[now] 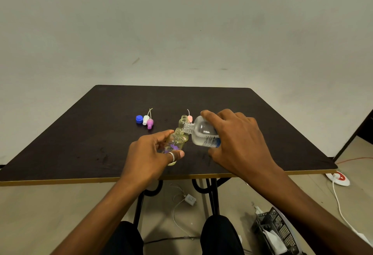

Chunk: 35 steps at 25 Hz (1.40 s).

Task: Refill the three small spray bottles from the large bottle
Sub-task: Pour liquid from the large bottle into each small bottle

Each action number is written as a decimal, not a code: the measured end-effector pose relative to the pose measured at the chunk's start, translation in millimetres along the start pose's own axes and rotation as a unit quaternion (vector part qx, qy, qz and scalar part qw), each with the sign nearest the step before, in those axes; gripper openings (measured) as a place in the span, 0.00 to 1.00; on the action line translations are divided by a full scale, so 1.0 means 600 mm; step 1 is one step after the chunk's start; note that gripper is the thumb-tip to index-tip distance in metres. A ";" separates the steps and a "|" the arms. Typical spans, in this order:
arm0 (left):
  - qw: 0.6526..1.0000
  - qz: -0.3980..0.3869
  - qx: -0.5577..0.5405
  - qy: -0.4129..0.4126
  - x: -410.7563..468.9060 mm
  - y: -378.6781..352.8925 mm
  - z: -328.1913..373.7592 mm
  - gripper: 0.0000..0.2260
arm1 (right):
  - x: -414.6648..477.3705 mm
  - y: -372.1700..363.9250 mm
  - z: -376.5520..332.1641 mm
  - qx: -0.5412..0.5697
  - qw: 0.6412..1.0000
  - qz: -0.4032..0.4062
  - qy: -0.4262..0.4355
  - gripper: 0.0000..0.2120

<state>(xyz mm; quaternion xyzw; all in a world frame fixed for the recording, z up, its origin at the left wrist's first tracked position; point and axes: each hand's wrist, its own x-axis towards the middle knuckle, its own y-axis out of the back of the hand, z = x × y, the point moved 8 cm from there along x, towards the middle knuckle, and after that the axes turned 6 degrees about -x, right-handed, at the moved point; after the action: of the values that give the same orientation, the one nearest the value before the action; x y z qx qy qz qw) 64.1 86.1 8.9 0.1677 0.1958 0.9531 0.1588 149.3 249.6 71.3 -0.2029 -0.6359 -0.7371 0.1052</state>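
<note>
**Pouring over the middle of the desk**

Far left I see a blue cap [139, 119] and two spray heads, white [146, 120] and pink [150, 123]. My left hand [149, 153] grips an open small bottle [176, 140], tilted. My right hand [236, 137] clamps the large bottle [202, 133], part-filled with clear liquid, mouth touching its neck. Bare desk [282, 133] lies rightward.

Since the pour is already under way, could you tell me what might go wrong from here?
The large bottle is tipped at the narrow mouth of the small bottle, which the left hand holds tilted, so liquid may miss. A second open bottle stands just behind; the right hand could knock it over.
</note>
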 end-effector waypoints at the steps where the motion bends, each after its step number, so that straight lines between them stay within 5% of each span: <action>1: 1.000 0.000 0.000 -0.001 0.000 0.000 0.000 0.29 | -0.001 0.000 0.000 -0.001 1.000 0.001 0.000 0.40; 35: 1.000 0.013 -0.006 -0.015 -0.002 -0.003 -0.002 0.29 | 0.001 -0.002 0.002 0.001 1.000 -0.011 0.000 0.40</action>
<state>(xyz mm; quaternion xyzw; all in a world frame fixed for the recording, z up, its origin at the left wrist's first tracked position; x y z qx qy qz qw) 65.2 86.8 7.0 0.1837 0.1857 0.9536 0.1499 148.3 250.8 70.7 -0.1958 -0.6387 -0.7378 0.0966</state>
